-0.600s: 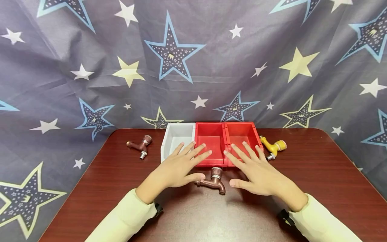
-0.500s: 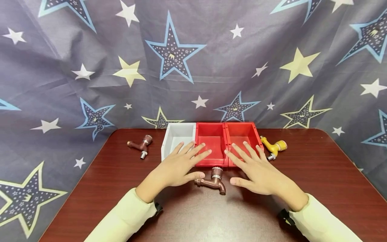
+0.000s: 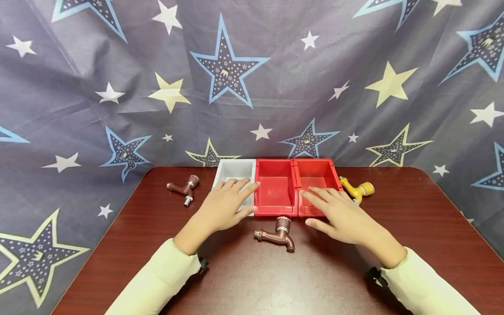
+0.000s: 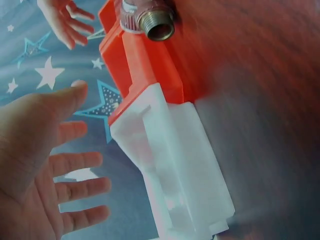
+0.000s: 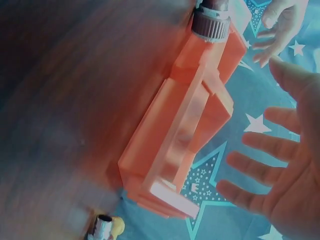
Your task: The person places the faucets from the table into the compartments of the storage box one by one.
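My left hand [image 3: 222, 208] hovers over the front of the white bin [image 3: 235, 168], fingers loosely extended and holding nothing. My right hand [image 3: 342, 216], likewise bare, is over the front of the right red bin [image 3: 315, 168], its fingertips overlapping the bin in the head view. Both wrist views show the palms apart from the bins. Between the hands, a brown faucet [image 3: 278, 237] with a ribbed knob lies before the middle red bin [image 3: 275, 192]. Left of the bins is another brown faucet [image 3: 184, 190]. A yellow faucet [image 3: 360, 191] lies at the right, its spout partly hidden by my right hand.
The three bins stand side by side at the back of the dark red wooden table [image 3: 275, 284]. A grey cloth [image 3: 252, 122] printed with stars hangs directly behind the table.
My left hand has shifted left and slightly back, uncovering the threaded end of the middle faucet. My right hand has drifted slightly right. The fingers of both hands look less spread; the faucets stay put.
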Demonstrator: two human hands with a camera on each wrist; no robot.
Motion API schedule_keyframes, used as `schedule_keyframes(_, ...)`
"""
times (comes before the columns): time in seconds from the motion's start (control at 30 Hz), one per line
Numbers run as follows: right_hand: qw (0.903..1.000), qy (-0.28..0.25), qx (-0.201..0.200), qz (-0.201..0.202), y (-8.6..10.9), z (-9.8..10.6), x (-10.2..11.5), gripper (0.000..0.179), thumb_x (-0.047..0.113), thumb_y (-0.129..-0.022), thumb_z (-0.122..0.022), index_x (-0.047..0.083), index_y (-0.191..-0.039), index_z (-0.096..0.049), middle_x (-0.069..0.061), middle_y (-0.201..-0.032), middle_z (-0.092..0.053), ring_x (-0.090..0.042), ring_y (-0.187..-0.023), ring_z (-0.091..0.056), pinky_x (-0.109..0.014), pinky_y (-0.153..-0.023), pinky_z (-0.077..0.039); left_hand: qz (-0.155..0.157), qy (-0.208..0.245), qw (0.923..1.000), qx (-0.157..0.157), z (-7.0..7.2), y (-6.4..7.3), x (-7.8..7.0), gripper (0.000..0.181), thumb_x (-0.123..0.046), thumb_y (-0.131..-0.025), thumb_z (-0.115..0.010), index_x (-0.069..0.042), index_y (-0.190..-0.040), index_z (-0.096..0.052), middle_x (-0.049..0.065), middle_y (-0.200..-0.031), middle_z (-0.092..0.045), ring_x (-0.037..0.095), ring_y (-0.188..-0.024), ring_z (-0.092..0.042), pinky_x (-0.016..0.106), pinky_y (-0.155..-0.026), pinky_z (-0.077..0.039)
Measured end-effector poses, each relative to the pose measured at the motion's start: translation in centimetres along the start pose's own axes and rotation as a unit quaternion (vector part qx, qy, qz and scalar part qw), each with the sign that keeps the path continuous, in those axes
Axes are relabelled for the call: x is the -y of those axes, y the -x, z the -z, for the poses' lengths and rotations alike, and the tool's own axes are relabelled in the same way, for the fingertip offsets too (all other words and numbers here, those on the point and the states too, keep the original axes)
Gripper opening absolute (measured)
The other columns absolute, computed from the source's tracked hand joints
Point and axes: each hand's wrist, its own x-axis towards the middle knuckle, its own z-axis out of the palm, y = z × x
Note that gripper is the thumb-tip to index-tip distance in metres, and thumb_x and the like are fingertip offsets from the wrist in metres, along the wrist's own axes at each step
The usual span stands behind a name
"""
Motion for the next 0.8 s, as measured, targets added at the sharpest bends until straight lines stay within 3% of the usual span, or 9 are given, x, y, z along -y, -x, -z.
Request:
schedule_keyframes(0.17, 0.9999, 0.002, -0.005, -0.009, 0.1, 0.4, -0.6, 0.071, 0.051, -0.095, -0.068, 0.017, -0.153, -0.048, -0.014, -0.145, -0.055, -0.036, -0.128, -0.051, -0.064, -0.104, -0.040, 0.033, -0.019, 0.9988, -0.029, -0.1, 0.0, 0.9, 0.064, -0.053, -0.100, -0.058, -0.021, -0.154, -0.047, 0.010, -0.147, -0.054, 0.035, -0.126, -0.054, 0.056, -0.100, -0.045)
schedule_keyframes(0.33, 0.9998, 0.002, -0.017, -0.011, 0.2, 0.8, -1.3, 0.068, 0.047, -0.095, -0.070, 0.013, -0.150, -0.051, -0.018, -0.143, -0.056, -0.038, -0.129, -0.051, -0.068, -0.111, -0.032, 0.075, -0.020, 0.9959, -0.048, -0.1, -0.1, 2.0, 0.063, -0.050, -0.099, -0.060, -0.019, -0.153, -0.048, 0.011, -0.145, -0.055, 0.036, -0.123, -0.053, 0.053, -0.092, -0.046)
schedule_keyframes(0.47, 0.9994, 0.002, -0.026, -0.021, 0.5, 1.2, -1.8, 0.065, 0.045, -0.094, -0.072, 0.012, -0.148, -0.054, -0.019, -0.142, -0.056, -0.043, -0.129, -0.051, -0.071, -0.105, -0.037, 0.099, -0.005, 0.9937, -0.052, 0.0, -0.1, 3.0, 0.061, -0.047, -0.099, -0.062, -0.016, -0.151, -0.051, 0.013, -0.141, -0.058, 0.039, -0.117, -0.054, 0.053, -0.088, -0.049)
schedule_keyframes(0.63, 0.9993, 0.006, -0.021, -0.030, 0.8, 1.6, -2.6, 0.066, 0.043, -0.093, -0.073, 0.011, -0.148, -0.054, -0.020, -0.143, -0.055, -0.047, -0.128, -0.051, -0.069, -0.101, -0.041, 0.136, 0.033, 0.9879, -0.067, -0.1, -0.1, 4.2, 0.060, -0.043, -0.098, -0.064, -0.010, -0.147, -0.054, 0.018, -0.137, -0.059, 0.043, -0.115, -0.056, 0.058, -0.091, -0.051)
schedule_keyframes(0.8, 0.9988, 0.015, -0.039, -0.024, 1.3, 2.0, -3.3, 0.066, 0.039, -0.091, -0.076, 0.009, -0.146, -0.056, -0.020, -0.139, -0.057, -0.042, -0.123, -0.054, -0.061, -0.095, -0.045, 0.184, 0.113, 0.9736, -0.075, -0.5, -0.4, 5.8, 0.059, -0.041, -0.098, -0.063, -0.006, -0.146, -0.055, 0.021, -0.139, -0.058, 0.045, -0.122, -0.055, 0.059, -0.099, -0.047)
